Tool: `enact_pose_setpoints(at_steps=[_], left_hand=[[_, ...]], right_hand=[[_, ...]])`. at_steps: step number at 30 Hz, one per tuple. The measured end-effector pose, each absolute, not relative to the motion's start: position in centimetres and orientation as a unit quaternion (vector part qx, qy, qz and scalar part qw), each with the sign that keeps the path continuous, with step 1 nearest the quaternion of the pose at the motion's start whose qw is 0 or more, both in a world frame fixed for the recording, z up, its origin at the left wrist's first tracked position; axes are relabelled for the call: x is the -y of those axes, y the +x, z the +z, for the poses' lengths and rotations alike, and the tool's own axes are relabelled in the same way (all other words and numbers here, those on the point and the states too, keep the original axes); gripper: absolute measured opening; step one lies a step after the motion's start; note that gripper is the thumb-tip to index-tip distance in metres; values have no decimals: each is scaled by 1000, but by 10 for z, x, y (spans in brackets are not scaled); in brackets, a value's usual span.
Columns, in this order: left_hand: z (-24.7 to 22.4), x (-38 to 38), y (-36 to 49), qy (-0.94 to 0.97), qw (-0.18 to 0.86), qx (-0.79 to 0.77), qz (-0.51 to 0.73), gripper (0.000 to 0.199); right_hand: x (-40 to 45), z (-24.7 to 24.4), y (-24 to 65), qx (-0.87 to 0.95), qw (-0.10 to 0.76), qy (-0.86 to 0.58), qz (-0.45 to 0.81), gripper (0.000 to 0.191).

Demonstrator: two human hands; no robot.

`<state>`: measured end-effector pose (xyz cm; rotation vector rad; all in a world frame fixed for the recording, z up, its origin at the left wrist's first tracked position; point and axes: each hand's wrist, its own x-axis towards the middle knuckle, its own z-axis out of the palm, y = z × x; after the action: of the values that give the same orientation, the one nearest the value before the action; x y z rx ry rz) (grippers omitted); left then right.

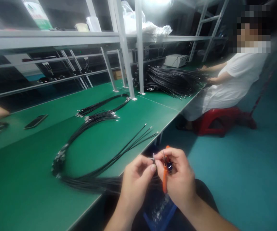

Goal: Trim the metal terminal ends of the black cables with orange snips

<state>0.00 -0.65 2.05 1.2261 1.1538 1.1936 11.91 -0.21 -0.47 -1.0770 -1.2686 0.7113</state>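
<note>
Head camera, looking forward and down: at a green desk (85, 147), a person's two hands meet just off the near edge, above the lap, over a small cable end (154, 158) with pale, blurred tips. To do this fine work well, it would seem best to keep the end steady, spread its tips so each is clear, and keep the tool's points away from the fingers. The left hand (138, 175) has its grip closed to a pinch, thumb against forefinger, on the cable end. The right hand (179, 176) has its grip curled around an orange-handled tool (165, 180), perhaps cutters, with thumb and forefinger close beside the same end; whether they touch it, and how wide the tool stands, I cannot tell. A black cable bundle (85, 183) curves across the desk, its lower run reaching the near edge behind the left hand.
</note>
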Motion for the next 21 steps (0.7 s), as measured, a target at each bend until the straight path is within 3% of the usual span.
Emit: enact_pose_setpoints(at_steps=[5, 14, 21], left_hand=[[19, 8, 0, 503, 487, -495, 515, 13], [17, 11, 7, 662, 172, -533, 498, 9], [14, 13, 9, 711, 94, -520, 464, 9]], right_hand=[[4, -10, 121, 574, 615, -486, 236, 29], [7, 19, 132, 446, 646, -459, 415, 22], [7, 22, 131, 469, 599, -486, 430, 25]])
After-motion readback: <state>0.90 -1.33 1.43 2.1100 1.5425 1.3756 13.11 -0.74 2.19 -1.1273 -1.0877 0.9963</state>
